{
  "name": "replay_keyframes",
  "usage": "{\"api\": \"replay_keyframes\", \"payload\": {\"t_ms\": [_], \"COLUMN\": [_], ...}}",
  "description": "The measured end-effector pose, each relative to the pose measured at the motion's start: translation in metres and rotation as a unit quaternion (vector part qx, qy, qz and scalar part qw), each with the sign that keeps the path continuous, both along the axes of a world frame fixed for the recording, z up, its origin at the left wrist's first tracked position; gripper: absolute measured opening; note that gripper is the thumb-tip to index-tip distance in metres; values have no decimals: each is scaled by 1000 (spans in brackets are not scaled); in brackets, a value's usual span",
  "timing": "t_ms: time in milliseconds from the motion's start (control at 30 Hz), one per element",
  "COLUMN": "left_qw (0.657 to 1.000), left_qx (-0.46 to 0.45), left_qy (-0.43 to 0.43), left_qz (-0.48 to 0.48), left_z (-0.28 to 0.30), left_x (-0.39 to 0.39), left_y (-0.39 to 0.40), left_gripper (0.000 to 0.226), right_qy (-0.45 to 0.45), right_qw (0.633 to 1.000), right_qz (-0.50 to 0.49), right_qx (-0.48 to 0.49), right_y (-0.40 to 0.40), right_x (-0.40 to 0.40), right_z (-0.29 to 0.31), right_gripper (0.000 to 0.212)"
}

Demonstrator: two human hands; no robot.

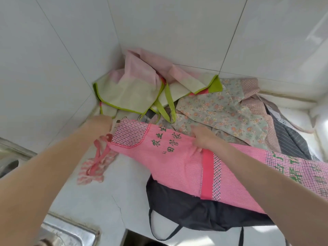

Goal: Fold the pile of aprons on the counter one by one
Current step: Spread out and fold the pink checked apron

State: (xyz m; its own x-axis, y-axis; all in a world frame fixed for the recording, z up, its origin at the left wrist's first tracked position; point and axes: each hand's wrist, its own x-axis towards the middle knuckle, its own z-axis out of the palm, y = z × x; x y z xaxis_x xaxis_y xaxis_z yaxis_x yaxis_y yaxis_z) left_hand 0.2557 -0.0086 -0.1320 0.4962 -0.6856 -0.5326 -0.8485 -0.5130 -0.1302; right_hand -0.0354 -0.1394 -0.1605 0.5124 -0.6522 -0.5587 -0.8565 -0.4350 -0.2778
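Pink apron (pixel 170 157) spread over pile at counter (pixel 99 201) middle. Left hand (pixel 103 124) holds its top corner by checked patch; right hand (pixel 202 137) pinches its far edge. Dark apron (pixel 191 210) beneath, hanging over counter front edge. Floral apron (pixel 221 110) behind; green-trimmed apron (pixel 127 91) in back corner against tiled wall (pixel 177 29). Steel sink (pixel 67 233) at counter left.

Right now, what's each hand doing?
Left hand: grips the top corner of the pink apron.
Right hand: fingers curled, gripping the pink apron's upper edge.
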Motion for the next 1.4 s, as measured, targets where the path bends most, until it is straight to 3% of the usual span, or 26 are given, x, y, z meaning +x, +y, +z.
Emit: {"api": "replay_keyframes", "payload": {"t_ms": [133,200,333,400,500,633,700,733,833,933,1000,1067,1133,1233,1300,1400], "left_qw": [994,981,963,960,954,938,932,933,952,981,979,938,902,916,933,931], "left_qx": [-95,-163,-150,-112,-57,-6,1,1,-14,-59,-172,-321,-407,-372,-324,-267], "left_qy": [44,39,131,181,275,343,361,359,304,169,44,-79,-90,-3,98,245], "left_qz": [-36,-95,-179,-181,-107,-45,-25,-23,-37,-70,-96,-108,-116,-151,-125,-34], "left_z": [-3,-10,-20,-29,-38,-25,-6,9,55,103,126,135,125,73,28,-25], "left_x": [-19,-37,-81,-93,-92,-64,-55,-52,-40,-26,-15,-11,-22,-54,-79,-106], "left_y": [-4,-14,-32,-39,-42,-48,-55,-62,-86,-122,-149,-161,-160,-142,-118,-81], "left_gripper": [40,55,67,61,33,8,13,16,24,23,27,30,37,38,33,16], "right_qy": [-75,-89,-106,-110,-79,-7,7,7,-51,-175,-284,-398,-468,-502,-466,-334], "right_qw": [995,994,991,988,986,981,977,975,955,909,869,809,764,722,754,873], "right_qz": [-24,-24,-12,-18,-40,-46,-42,-41,-84,-167,-237,-326,-386,-420,-423,-353], "right_qx": [60,64,78,102,138,189,210,217,281,340,328,284,217,225,189,45], "right_y": [3,9,17,14,2,-15,-14,-14,-15,-17,-24,-38,-52,-61,-62,-56], "right_x": [23,38,48,39,16,-9,-10,-8,7,36,63,88,107,101,82,46], "right_z": [-4,-5,-8,-9,-9,-11,-4,3,25,49,60,61,59,57,52,37], "right_gripper": [27,6,14,29,57,39,25,25,52,31,9,18,30,46,48,2]}}
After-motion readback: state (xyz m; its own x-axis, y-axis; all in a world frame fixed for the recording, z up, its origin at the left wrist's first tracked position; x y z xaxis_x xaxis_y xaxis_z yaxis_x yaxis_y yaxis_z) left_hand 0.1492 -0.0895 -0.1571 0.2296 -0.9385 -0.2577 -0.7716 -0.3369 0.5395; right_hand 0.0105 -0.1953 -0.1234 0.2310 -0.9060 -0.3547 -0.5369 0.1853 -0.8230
